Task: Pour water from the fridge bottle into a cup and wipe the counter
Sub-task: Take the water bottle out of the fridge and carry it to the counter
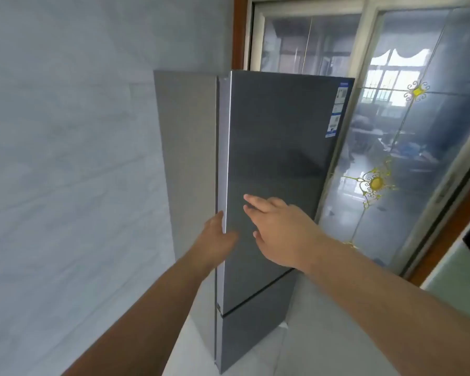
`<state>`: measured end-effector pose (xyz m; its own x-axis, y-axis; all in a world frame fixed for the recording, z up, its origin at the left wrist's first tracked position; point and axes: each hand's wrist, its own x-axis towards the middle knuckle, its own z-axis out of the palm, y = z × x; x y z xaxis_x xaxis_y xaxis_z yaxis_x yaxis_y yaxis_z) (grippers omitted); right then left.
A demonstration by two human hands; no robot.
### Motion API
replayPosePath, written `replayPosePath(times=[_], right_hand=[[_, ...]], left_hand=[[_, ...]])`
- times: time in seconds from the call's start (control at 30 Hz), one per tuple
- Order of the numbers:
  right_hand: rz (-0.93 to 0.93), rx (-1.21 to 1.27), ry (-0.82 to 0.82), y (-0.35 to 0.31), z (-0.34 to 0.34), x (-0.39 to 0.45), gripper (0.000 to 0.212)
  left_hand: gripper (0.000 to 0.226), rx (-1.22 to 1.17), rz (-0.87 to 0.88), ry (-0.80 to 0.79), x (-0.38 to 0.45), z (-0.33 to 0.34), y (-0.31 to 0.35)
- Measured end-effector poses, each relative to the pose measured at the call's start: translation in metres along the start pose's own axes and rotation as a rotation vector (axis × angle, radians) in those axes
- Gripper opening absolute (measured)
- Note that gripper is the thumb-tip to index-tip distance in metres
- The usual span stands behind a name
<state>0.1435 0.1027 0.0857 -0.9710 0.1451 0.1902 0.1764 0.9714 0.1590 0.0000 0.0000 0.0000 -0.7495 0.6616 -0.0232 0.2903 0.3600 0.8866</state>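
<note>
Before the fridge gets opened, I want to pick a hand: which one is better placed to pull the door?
Left. The left hand is already at the fridge door's left edge, fingers behind it. The right hand is open, flat over the door's front, gripping nothing.

The fridge [277, 164] has a dark grey, faintly brushed front, a lighter silver-grey side and a bright silver strip down its left door edge. A white-and-blue label [338, 112] sits at the fridge's upper right corner. Left of the fridge, the wall [65, 158] is pale grey-white with faint marbling. Right of the fridge, the glass door [407, 147] shows bluish reflections and yellow scrolled ornaments, in a white frame with a reddish-brown wooden surround.
</note>
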Motion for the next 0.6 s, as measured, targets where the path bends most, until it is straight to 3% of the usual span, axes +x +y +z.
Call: replayPosePath(times=[0.13, 0.3, 0.47, 0.6], right_hand=[[-0.008, -0.047, 0.002, 0.007, 0.009, 0.069, 0.068], [0.005, -0.117, 0.016, 0.027, 0.019, 0.143, 0.066], [-0.030, -0.188, 0.107, 0.035, 0.030, 0.178, 0.054], [-0.056, -0.252, 0.113, 0.031, 0.038, 0.189, 0.040]], left_hand=[[0.085, -0.097, -0.016, -0.047, 0.069, 0.002, -0.014], [0.088, -0.215, 0.018, 0.044, 0.133, 0.010, -0.019], [0.045, -0.188, 0.033, 0.124, 0.156, 0.011, -0.038], [0.038, -0.097, 0.113, 0.182, 0.155, 0.016, -0.052]])
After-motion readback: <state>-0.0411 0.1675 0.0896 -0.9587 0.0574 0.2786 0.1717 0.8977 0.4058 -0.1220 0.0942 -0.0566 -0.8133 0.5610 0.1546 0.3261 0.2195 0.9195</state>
